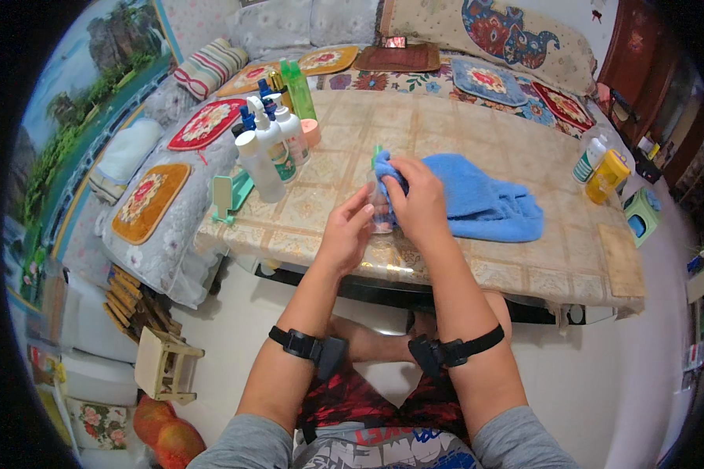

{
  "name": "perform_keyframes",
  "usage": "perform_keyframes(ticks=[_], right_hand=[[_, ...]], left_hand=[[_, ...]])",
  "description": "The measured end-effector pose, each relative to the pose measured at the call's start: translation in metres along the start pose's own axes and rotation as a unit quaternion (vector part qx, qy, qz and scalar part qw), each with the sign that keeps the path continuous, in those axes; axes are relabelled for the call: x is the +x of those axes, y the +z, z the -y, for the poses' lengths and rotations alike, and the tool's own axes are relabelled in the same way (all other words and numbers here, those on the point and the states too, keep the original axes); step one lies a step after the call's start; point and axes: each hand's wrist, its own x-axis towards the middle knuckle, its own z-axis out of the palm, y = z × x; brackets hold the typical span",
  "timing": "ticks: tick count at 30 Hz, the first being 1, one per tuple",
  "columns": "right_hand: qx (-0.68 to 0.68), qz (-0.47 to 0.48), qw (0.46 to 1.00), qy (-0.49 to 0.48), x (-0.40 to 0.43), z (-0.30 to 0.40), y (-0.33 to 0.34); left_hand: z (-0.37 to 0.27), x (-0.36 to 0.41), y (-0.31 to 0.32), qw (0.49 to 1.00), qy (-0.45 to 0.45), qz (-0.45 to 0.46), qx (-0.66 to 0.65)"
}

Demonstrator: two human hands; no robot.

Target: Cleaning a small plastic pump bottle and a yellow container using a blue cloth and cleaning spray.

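Near the front edge of the table stands a clear bottle (pixel 381 220) with a green top (pixel 377 153). My left hand (pixel 352 225) is around its left side, fingers partly hidden behind it. In my right hand (pixel 415 196) is a bunched end of a blue cloth (pixel 484 199), pressed to the bottle's upper right side. The rest of the cloth lies spread over the table to the right. Whether the bottle's base touches the table is hard to tell.
At left on the patterned tablecloth (pixel 352 117) are a frosted bottle (pixel 261 170), a white spray bottle (pixel 274 140), green bottles (pixel 302 94), a peach jar (pixel 310 132) and a green stand mirror (pixel 226 196). A yellow container (pixel 607 179) and a white bottle (pixel 589 158) stand right.
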Motion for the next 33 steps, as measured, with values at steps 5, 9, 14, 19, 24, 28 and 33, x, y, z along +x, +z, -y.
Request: perform_keyframes(ticks=[5,9,14,19,24,28,33], right_hand=[[-0.038,0.019,0.999,0.012,-0.017,0.012,-0.004],[-0.077,0.037,0.996,-0.004,-0.033,0.024,-0.004],[-0.053,0.07,0.996,-0.002,-0.038,0.031,-0.004],[-0.047,0.013,0.999,0.012,-0.028,0.021,0.003],[-0.021,-0.018,0.999,0.036,-0.01,0.009,0.009],[0.02,-0.026,0.997,0.075,0.005,-0.003,0.005],[0.04,-0.009,0.99,0.131,0.012,-0.016,0.003]], left_hand=[[0.003,0.003,-0.005,0.999,0.019,-0.008,0.026],[0.003,0.005,-0.01,0.999,0.01,-0.02,-0.035],[0.007,0.007,-0.018,0.996,0.029,-0.063,-0.059],[0.002,0.001,-0.003,0.998,0.039,-0.036,-0.039],[0.0,-0.002,-0.004,1.0,0.019,-0.012,0.009],[0.0,-0.003,0.001,0.999,0.008,0.003,0.045],[0.001,-0.005,-0.001,0.991,0.019,0.018,0.131]])
